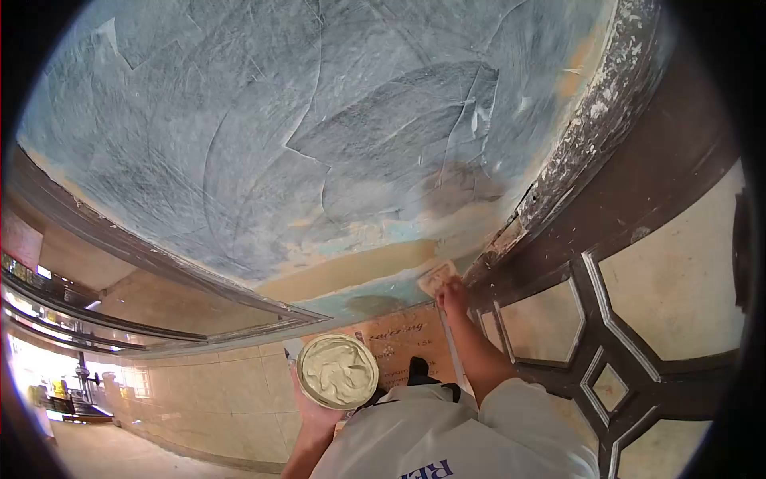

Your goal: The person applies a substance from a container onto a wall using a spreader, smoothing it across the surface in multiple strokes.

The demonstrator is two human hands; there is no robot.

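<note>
1. Wall (319,136): rough grey-blue plaster, swirled, just beyond the right fingertips.
2. Right hand (452,295): fingers clamped on flat trowel (436,277), pressed against the wall beside the flaking frame (590,136).
3. Left hand (315,411): fingers gripping round tub (337,371) of creamy putty from below.

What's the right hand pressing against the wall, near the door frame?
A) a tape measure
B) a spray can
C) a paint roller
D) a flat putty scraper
D: the right hand holds a flat putty scraper against the wall beside the dark door frame, while the left hand holds a tub of pale putty.
</note>
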